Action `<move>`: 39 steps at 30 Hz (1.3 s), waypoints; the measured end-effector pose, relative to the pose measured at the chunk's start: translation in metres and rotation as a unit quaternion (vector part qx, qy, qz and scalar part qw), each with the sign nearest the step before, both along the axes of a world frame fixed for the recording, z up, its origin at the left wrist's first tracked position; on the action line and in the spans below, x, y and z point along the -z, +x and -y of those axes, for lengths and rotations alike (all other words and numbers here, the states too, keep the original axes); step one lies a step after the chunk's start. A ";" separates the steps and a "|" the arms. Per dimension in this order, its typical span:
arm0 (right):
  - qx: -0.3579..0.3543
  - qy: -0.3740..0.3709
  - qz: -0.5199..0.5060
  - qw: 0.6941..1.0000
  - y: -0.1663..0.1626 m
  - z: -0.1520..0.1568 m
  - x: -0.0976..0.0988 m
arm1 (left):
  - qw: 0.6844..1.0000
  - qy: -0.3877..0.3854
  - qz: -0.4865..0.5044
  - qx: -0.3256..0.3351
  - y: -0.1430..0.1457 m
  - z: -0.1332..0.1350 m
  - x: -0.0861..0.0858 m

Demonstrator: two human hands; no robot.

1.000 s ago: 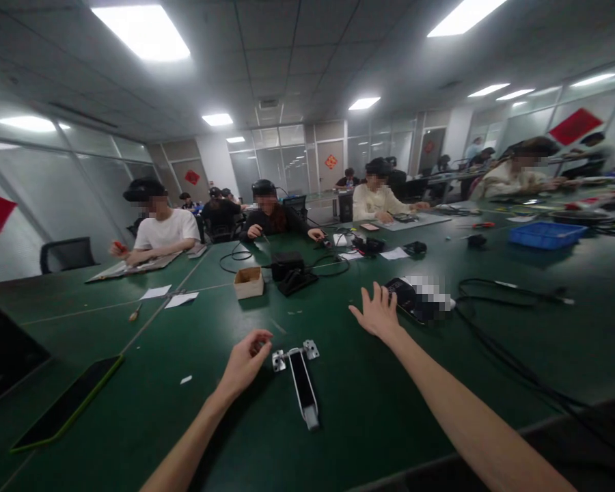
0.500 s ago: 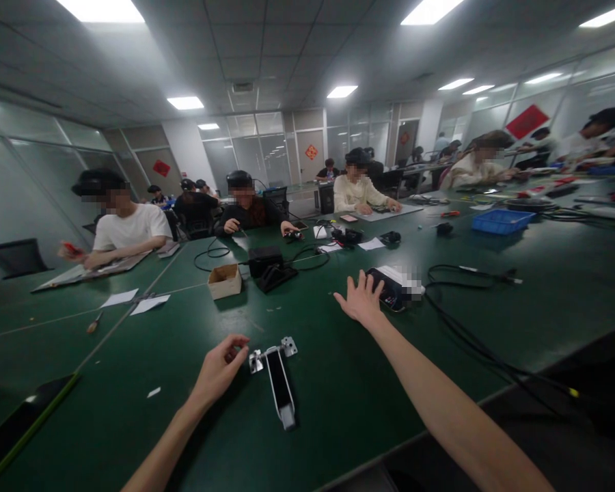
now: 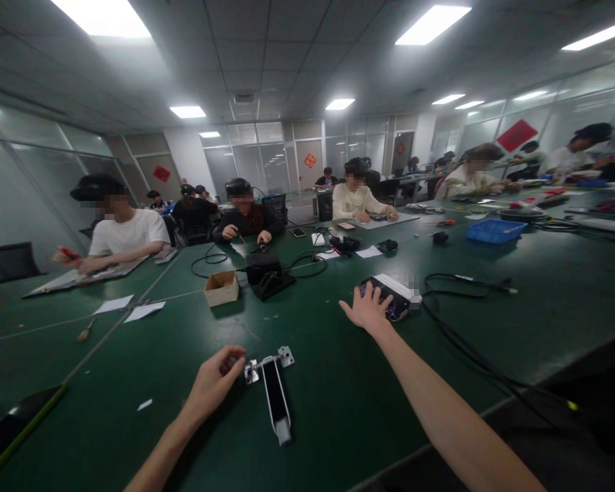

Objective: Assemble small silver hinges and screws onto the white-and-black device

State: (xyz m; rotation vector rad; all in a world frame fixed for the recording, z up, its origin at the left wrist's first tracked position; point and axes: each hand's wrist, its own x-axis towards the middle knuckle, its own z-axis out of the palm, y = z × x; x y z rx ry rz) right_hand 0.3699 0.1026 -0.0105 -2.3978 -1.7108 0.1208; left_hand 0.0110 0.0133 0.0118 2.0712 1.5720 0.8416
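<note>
My right hand reaches forward with fingers spread over the dark screen of a smartphone. The phone leans against a white block-shaped object. My left hand rests near the table with loosely curled fingers and nothing visible in them. Its fingertips are beside a metal bracket-like part, which lies flat. This part has a long black strip in a silver frame, a grey end toward me, and two plates with holes at its far end.
Black cables run along the right. A small cardboard box stands ahead, beside a black device. Farther right is a blue tray. A green-edged dark panel lies at left, a brush beyond it. Several people sit across the table.
My right hand now lies farther over the phone, its fingers on the screen. The view has shifted slightly. A person opposite has brought both hands closer together.
</note>
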 end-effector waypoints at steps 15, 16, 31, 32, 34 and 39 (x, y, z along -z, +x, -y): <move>-0.180 0.015 0.032 0.983 -0.058 0.025 -0.004 | 0.999 -0.013 -0.019 0.036 0.001 0.004 -0.004; -0.183 0.010 0.032 0.982 -0.059 0.025 -0.004 | 0.999 -0.014 -0.018 0.037 0.002 0.004 -0.004; -0.436 0.196 -0.073 0.876 -0.089 0.057 -0.025 | 0.998 -0.033 -0.008 0.056 0.007 0.007 -0.005; -0.454 0.190 -0.092 0.866 -0.092 0.060 -0.026 | 0.998 -0.030 -0.008 0.058 0.007 0.006 -0.003; -0.482 0.175 -0.118 0.850 -0.099 0.066 -0.025 | 0.998 -0.025 -0.009 0.059 0.006 0.006 -0.001; -0.508 0.147 -0.160 0.834 -0.107 0.073 -0.018 | 0.998 -0.017 -0.004 0.061 0.007 0.009 0.001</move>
